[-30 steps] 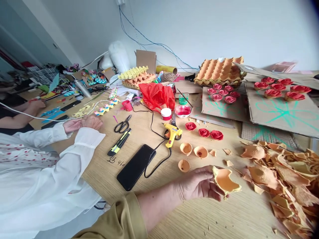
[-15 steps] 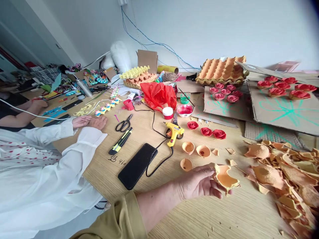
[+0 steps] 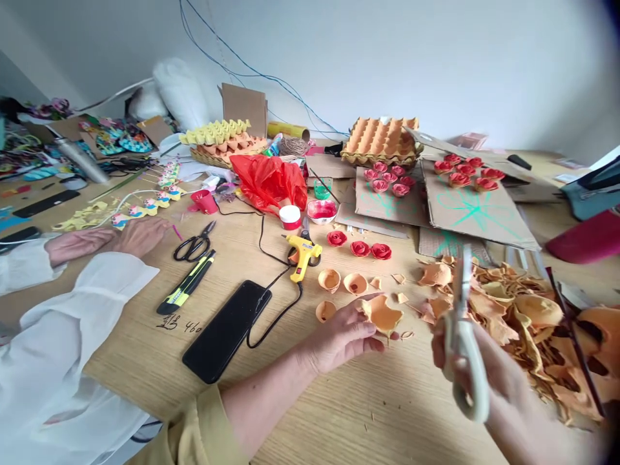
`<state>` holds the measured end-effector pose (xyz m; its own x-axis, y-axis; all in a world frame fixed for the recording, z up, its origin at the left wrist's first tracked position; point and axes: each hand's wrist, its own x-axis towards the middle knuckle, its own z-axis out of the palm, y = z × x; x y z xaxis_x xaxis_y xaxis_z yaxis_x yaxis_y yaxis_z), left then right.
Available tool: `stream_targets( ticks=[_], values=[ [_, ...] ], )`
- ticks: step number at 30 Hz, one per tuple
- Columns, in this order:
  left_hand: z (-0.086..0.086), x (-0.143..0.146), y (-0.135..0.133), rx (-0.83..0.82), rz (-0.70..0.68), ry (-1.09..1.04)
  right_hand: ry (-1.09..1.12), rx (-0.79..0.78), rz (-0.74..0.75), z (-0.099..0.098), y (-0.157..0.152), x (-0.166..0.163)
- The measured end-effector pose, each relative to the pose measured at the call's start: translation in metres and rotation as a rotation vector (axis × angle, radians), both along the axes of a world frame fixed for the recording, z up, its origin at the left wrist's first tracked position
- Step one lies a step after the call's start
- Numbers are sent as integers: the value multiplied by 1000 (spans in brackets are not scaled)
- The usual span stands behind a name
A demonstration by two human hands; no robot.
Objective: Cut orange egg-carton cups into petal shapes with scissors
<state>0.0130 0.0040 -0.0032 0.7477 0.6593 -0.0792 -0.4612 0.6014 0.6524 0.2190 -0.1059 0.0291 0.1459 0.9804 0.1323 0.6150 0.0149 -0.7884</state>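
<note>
My left hand (image 3: 341,336) pinches a torn orange egg-carton cup (image 3: 385,315) by its left edge, above the table. In my right hand (image 3: 504,374) is a pair of scissors (image 3: 467,349) with pale handles, blades pointing up; motion blurs them. Behind my left hand stand several cut orange cups (image 3: 356,283), with small carton scraps (image 3: 400,298) beside them. Farther back lie red paper-pulp roses (image 3: 360,248) in a row. A heap of carton scraps (image 3: 508,310) spreads behind my right hand.
A yellow glue gun (image 3: 304,255), a black phone (image 3: 225,332), a utility knife (image 3: 186,284) and black scissors (image 3: 194,244) lie left of centre. Cardboard sheets (image 3: 484,223) carry more roses. A co-worker's hands (image 3: 140,237) rest at the left. Egg trays (image 3: 380,137) stand at the back.
My right hand has come into view at the right with the scissors. The view has swung to the right; my left hand still holds the torn cup.
</note>
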Motion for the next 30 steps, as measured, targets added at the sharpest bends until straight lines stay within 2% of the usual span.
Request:
stream_targets(
  ticks=[4,7,12,17,20,26,30],
  values=[
    [-1,0,-1,61,32,26,126,-111,-14,-4,22,-11],
    [-1,0,-1,86,116,60,71,-136,-31,-8,19,-16],
    [1,-1,0,80,212,57,-93,-102,51,-10,17,-11],
    [2,-2,1,14,173,-20,-210,-91,148,-10,23,2],
    [4,-2,1,-11,196,-40,-253,-95,198,-8,23,5],
    [5,-3,3,34,231,-32,-304,-118,256,-3,21,4],
    [3,-4,4,82,204,16,-329,-150,292,-1,21,2]
  ],
)
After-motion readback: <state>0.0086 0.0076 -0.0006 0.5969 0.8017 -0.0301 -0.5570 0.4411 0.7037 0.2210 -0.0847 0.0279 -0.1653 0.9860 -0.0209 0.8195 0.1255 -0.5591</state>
